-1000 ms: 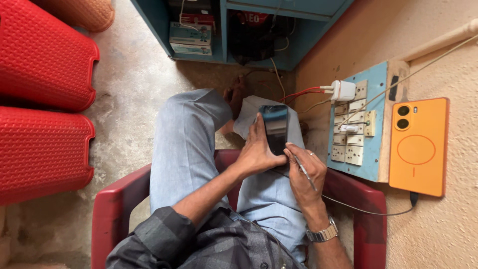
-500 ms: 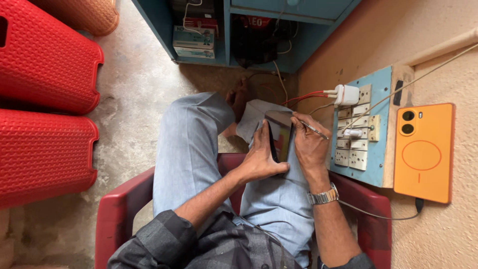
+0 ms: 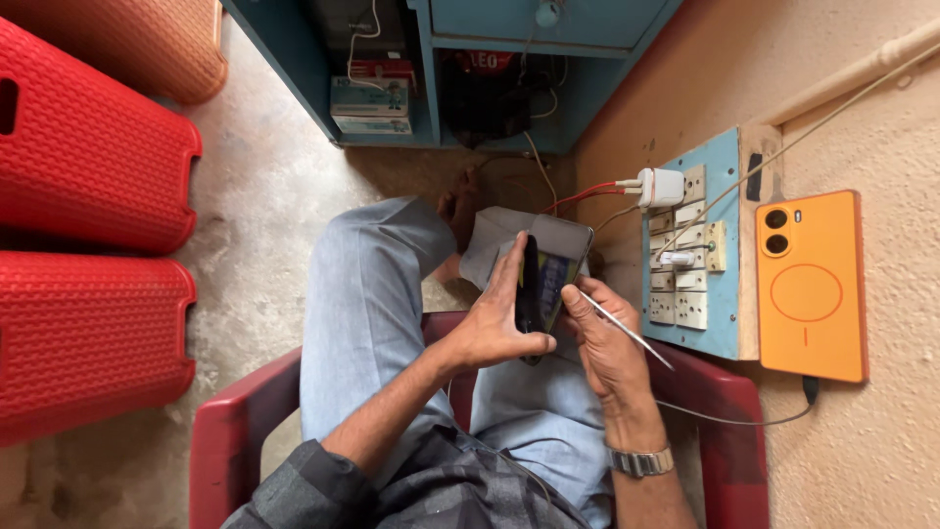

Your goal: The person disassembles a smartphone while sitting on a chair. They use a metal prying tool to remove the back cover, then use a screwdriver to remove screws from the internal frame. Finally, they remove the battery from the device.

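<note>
Dark phone: a black phone (image 3: 529, 286) stands on edge at the centre of the frame, tilted, its thin side toward the camera and its lit screen facing right.
Left hand: the left hand (image 3: 497, 323) wraps the phone from the left, fingers laid up its back and the thumb hooked under its lower end, clamped on it.
Right hand: the right hand (image 3: 605, 338) sits just right of the phone, touching its lower right edge, fingers curled and pinching a thin metal tool (image 3: 627, 331).
Tool: the slim rod slants from beside the screen down to the right, past the knuckles.
Look of the phone: glossy dark body, the screen showing coloured bands; a grey flap (image 3: 509, 235) lies right behind it toward the top.
Lap: light blue trousers (image 3: 362, 313) fill the space under both hands; a metal wristwatch (image 3: 641, 460) rings the right wrist.
Seat: a dark red plastic chair (image 3: 220, 451) frames the lower part of the picture.
Right side: a blue switchboard (image 3: 729, 294) on the wall carries a white charger (image 3: 661, 186); an orange phone (image 3: 811, 284) rests beside it at the right edge, a cable at its lower end.
Left side: red plastic stools (image 3: 88, 245) lie well apart at the left.
Top: a blue cabinet (image 3: 587, 88) stands across the upper middle.
</note>
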